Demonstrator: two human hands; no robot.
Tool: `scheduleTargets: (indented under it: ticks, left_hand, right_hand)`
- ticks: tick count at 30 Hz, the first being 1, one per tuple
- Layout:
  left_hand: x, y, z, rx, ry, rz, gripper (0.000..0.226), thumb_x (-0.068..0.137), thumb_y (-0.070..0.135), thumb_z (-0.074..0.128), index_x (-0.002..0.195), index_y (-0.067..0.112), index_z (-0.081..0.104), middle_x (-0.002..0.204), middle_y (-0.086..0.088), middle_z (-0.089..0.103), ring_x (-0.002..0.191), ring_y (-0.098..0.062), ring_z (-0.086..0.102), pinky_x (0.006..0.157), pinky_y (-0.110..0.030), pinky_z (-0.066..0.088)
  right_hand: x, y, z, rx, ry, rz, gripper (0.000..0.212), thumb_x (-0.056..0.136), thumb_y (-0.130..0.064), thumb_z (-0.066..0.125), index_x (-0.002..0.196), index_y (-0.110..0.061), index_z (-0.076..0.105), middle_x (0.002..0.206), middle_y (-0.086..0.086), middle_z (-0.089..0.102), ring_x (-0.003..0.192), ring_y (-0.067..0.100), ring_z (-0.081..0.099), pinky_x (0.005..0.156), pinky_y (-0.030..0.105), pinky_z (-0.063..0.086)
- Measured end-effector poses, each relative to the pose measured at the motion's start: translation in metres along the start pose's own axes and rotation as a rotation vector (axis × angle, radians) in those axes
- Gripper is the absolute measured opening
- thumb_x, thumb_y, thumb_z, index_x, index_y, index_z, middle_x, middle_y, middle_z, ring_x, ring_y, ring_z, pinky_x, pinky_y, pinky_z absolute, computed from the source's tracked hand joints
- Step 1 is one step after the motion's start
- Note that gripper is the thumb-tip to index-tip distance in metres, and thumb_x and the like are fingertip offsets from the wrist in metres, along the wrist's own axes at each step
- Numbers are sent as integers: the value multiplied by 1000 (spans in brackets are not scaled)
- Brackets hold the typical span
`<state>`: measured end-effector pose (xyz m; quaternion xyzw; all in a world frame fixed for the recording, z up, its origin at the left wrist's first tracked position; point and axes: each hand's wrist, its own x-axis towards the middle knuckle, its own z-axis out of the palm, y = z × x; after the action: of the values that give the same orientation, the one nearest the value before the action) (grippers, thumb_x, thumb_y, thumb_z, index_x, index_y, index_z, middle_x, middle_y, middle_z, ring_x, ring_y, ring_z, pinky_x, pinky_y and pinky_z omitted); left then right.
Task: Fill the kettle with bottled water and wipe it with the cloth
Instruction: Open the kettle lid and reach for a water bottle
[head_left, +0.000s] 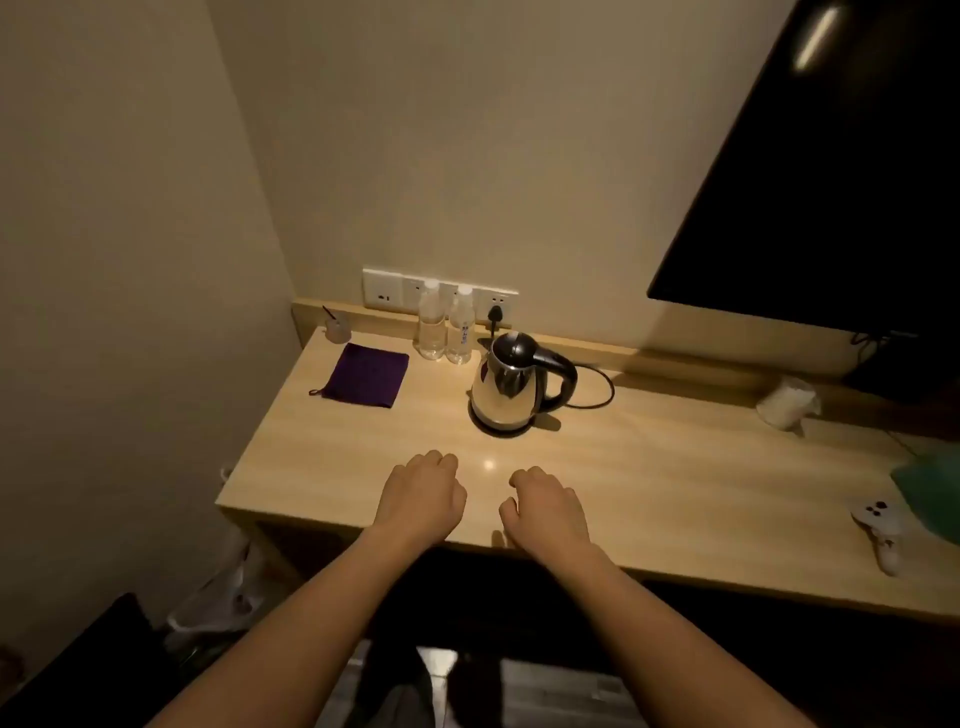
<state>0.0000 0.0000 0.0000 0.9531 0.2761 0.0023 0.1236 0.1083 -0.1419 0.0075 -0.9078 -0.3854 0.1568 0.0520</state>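
Head | right bottle (460, 317) label (464, 332) unreadable | kettle (511, 387) on base (500, 431)

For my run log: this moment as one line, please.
left hand empty | right hand empty | kettle untouched | bottles upright | cloth flat

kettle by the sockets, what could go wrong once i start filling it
1. The kettle sits on its base with a plug in the wall sockets just behind; water spilled while pouring could reach them.
2. The two bottles stand close together beside the kettle, so grabbing one might topple the other.
3. The cord loops on the desk by the handle and could snag while wiping.
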Motion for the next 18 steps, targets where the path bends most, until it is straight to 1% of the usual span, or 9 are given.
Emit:
scheduleTargets:
  ticks: [2,4,6,8,11,13,16,18]
  left_hand:
    - [34,-15,2,-18,-1,7,35,97,28,43,123,15,63,115,-4,68,102,-25,63,87,-42,53]
    - [65,-28,2,-24,-14,10,35,97,27,43,122,15,64,114,-4,68,102,-25,63,87,-42,53]
    - [97,-38,-2,-47,-15,24,34,97,26,43,121,15,65,112,-3,68,100,-24,63,85,-40,53]
    - [129,-47,-5,-54,-10,45,34,97,25,43,121,15,65,112,-3,68,99,-23,63,84,-39,53]
    - [174,-51,-15,-53,-28,93,34,96,25,44,121,15,65,112,-4,69,99,-24,64,83,-39,53]
    - [199,-48,-22,-75,-20,122,31,96,25,45,118,15,65,109,-4,68,97,-24,63,82,-39,53]
    - [230,-41,-28,-97,-8,141,29,96,26,46,116,15,64,107,-3,68,96,-22,62,81,-39,53]
    - [249,-38,-30,-123,-14,153,32,95,26,48,121,14,62,114,-6,68,102,-24,63,85,-41,54]
  right_hand:
    - [35,-6,-6,32,21,11,36,100,-28,47,128,-15,62,126,6,65,115,28,60,94,42,49]
    - [67,-15,-22,33,39,17,31,99,-27,48,124,-14,63,123,6,65,114,29,61,93,42,50]
    - [98,-22,-38,47,76,19,25,99,-26,49,116,-15,63,117,5,64,110,28,63,89,40,49]
    - [124,-27,-53,65,129,22,21,100,-27,51,112,-17,64,112,3,64,104,26,64,87,40,51]
    - [157,-29,-76,84,203,48,26,100,-30,52,120,-20,66,116,1,66,105,23,65,91,42,57]
    - [176,-27,-88,95,250,63,30,100,-31,53,124,-19,66,118,1,67,107,22,65,92,41,58]
    - [204,-17,-101,114,284,109,28,100,-30,52,122,-17,65,116,3,65,108,24,62,91,40,52]
    - [220,-9,-106,120,288,138,29,101,-30,52,123,-16,65,117,4,64,111,24,60,92,41,49]
